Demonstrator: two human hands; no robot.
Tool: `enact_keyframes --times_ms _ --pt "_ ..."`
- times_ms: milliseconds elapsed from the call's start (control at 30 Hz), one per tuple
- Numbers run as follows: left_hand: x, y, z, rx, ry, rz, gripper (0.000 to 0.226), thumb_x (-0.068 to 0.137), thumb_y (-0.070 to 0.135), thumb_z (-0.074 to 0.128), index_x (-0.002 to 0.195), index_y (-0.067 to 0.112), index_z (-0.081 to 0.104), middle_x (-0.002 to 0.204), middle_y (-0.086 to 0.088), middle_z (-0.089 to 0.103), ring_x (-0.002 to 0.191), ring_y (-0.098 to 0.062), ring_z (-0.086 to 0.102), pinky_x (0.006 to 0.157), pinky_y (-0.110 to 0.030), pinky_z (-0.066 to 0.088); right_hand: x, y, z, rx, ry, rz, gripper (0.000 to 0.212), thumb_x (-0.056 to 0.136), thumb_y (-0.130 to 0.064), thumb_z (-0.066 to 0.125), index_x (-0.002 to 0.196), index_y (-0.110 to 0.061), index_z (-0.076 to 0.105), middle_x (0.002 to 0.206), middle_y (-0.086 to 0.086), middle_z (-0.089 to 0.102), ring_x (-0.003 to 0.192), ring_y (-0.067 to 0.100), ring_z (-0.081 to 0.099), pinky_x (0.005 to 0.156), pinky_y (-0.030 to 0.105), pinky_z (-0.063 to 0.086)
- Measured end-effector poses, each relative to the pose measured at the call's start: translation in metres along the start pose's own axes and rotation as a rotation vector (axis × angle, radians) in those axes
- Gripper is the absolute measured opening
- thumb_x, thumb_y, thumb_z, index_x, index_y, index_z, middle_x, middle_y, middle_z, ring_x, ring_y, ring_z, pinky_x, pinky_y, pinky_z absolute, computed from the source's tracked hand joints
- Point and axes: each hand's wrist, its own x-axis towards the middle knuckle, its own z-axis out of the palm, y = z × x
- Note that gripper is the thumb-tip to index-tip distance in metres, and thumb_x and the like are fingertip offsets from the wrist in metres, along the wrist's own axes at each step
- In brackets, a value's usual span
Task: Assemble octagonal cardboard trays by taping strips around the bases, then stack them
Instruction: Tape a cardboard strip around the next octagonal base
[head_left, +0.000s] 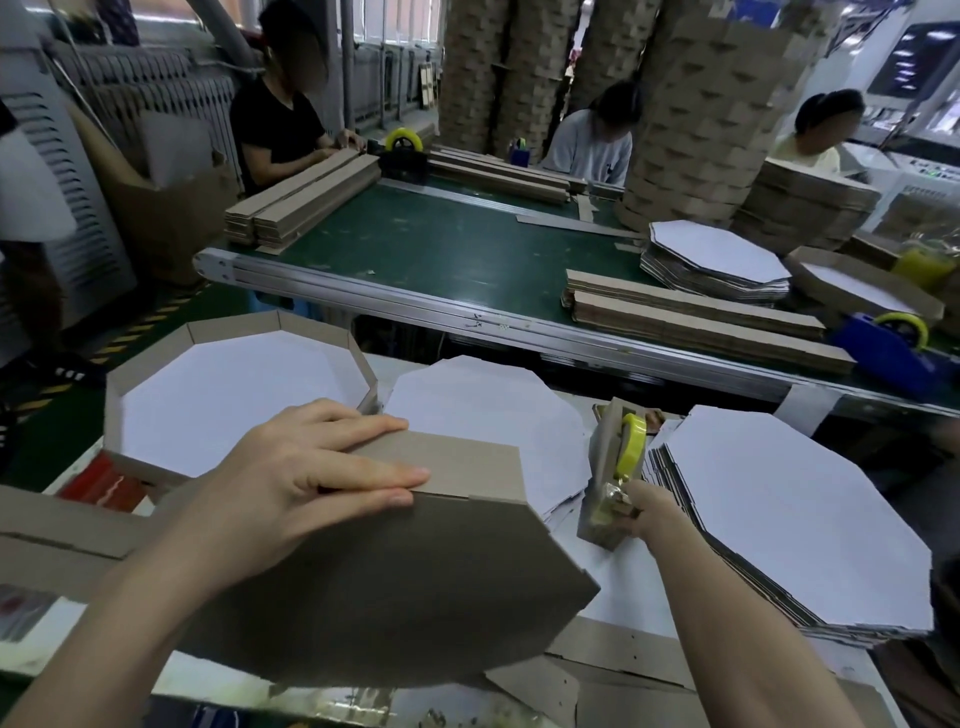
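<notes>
The left hand lay flat, fingers straight, pressing a strip against the far edge of a base that lay brown side up under the palm and forearm. The strip stood folded up along that edge, and its free end ran out to the right past the fingertips.

The right hand was curled at the near end of the dispenser, which stood between the two hands. It seemed to pinch the loose end of the tape, though the fingertips were partly hidden, so the exact grip could not be told.

A finished tray sat beyond the left hand. A white base lay just past the strip, and a stack of bases lay to the right of the right hand.

The step in hand looked like fetching tape to fix the strip to the base, with the wrapping only begun at one side.

The next move would likely call for pulling a length free, tearing it at the cutter and carrying it over to the left fingertips. The left hand would need to hold the strip square to the edge meanwhile, since any slip could leave the corner gapped.
</notes>
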Motion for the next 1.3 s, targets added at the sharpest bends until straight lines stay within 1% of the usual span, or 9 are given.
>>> enact_keyframes --times_ms 67,133,333,467,600,733,933,1167,1300 --pt "0.003 0.000 0.003 -0.007 0.006 -0.003 0.036 0.081 0.058 0.049 0.106 0.044 0.071 0.123 0.011 0.064 0.105 -0.010 0.055 0.083 -0.032 0.048 0.000 -0.002 0.002 0.132 0.030 0.009 0.011 0.096 0.000 0.053 0.086 -0.003 0.056 0.067 0.011 0.053 0.054 0.020 0.048 0.047 0.030 0.041" --pt "0.007 -0.001 0.005 -0.005 0.008 0.000 0.037 0.081 0.059 0.048 0.106 0.044 0.070 0.123 0.012 0.064 0.105 -0.009 0.055 0.084 -0.032 0.046 -0.004 -0.002 0.004 0.267 0.088 -0.002 0.011 0.094 -0.001 0.053 0.083 -0.005 0.054 0.067 0.010 0.052 0.053 0.019 0.047 0.049 0.029 0.038" --pt "0.011 -0.005 0.008 0.008 0.016 -0.006 0.036 0.082 0.060 0.046 0.107 0.047 0.069 0.124 0.013 0.063 0.106 -0.009 0.054 0.084 -0.038 0.051 -0.027 0.021 0.005 0.486 0.173 -0.075 0.017 0.092 -0.009 0.049 0.077 -0.008 0.058 0.076 0.006 0.057 0.064 0.019 0.056 0.052 0.033 0.047" --pt "0.013 -0.006 0.008 0.002 0.021 0.003 0.036 0.082 0.060 0.045 0.106 0.048 0.068 0.123 0.012 0.064 0.106 -0.012 0.057 0.084 -0.042 0.052 -0.032 0.053 -0.008 0.366 0.108 -0.184 0.017 0.094 -0.005 0.057 0.106 0.005 0.064 0.093 0.014 0.064 0.082 0.024 0.062 0.056 0.020 0.048" --pt "0.015 -0.006 0.010 -0.010 0.032 0.000 0.036 0.081 0.063 0.045 0.105 0.050 0.069 0.123 0.014 0.064 0.107 -0.010 0.057 0.085 -0.042 0.051 -0.031 0.066 -0.019 0.297 0.064 -0.266 0.022 0.093 -0.004 0.062 0.101 0.017 0.063 0.094 0.020 0.065 0.079 0.023 0.062 0.061 0.022 0.052" --pt "0.013 -0.007 0.010 -0.007 0.039 -0.007 0.036 0.081 0.063 0.045 0.105 0.050 0.068 0.123 0.014 0.064 0.106 -0.008 0.056 0.084 -0.042 0.051 -0.028 0.073 -0.016 0.167 0.103 -0.333 0.015 0.094 -0.009 0.063 0.084 0.002 0.068 0.091 0.017 0.065 0.085 0.024 0.059 0.078 0.035 0.050" --pt "0.014 -0.007 0.010 -0.012 0.034 -0.020 0.036 0.080 0.065 0.044 0.105 0.052 0.067 0.124 0.015 0.063 0.108 -0.009 0.056 0.085 -0.042 0.051 -0.025 0.078 -0.014 0.114 0.186 -0.332 0.023 0.094 -0.012 0.064 0.112 0.003 0.068 0.098 0.016 0.068 0.095 0.028 0.064 0.088 0.041 0.050" --pt "0.010 -0.008 0.009 0.030 0.031 -0.008 0.037 0.083 0.060 0.044 0.108 0.047 0.068 0.125 0.011 0.063 0.107 -0.016 0.058 0.082 -0.044 0.053 -0.018 0.063 -0.008 -0.094 0.322 -0.248 0.023 0.094 -0.009 0.062 0.109 0.007 0.068 0.107 0.023 0.068 0.087 0.030 0.058 0.079 0.036 0.048" --pt "0.006 -0.010 0.008 0.035 0.037 -0.011 0.041 0.085 0.065 0.040 0.109 0.046 0.068 0.125 0.011 0.063 0.107 -0.015 0.058 0.081 -0.041 0.053 -0.016 0.054 -0.001 -0.251 0.367 -0.185 0.016 0.095 -0.008 0.058 0.096 0.007 0.067 0.087 0.020 0.063 0.076 0.032 0.057 0.064 0.034 0.043"
